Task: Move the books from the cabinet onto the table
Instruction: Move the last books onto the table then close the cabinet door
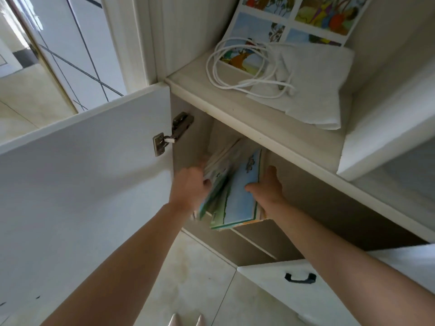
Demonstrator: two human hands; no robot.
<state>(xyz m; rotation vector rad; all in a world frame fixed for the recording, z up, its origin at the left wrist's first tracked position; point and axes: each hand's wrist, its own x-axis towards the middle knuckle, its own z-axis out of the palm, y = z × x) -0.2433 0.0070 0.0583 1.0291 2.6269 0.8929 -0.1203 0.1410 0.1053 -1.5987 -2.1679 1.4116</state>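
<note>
A stack of thin picture books [237,191], blue and green on the cover, stands tilted in the open lower compartment of the white cabinet [277,142]. My left hand [190,187] grips the left part of the stack, thumb on the near edge. My right hand [268,187] holds the right side, thumb across the blue cover and fingers behind it. The books' lower end juts out past the cabinet's front edge. The stack's far end is hidden in shadow under the shelf.
The left cabinet door [82,184] hangs open on its metal hinge [171,132]; the right door [306,285] with a black handle is open below my right arm. On the shelf above lie a coiled white cable [240,67], a folded white cloth [313,90] and a picture sheet [294,20].
</note>
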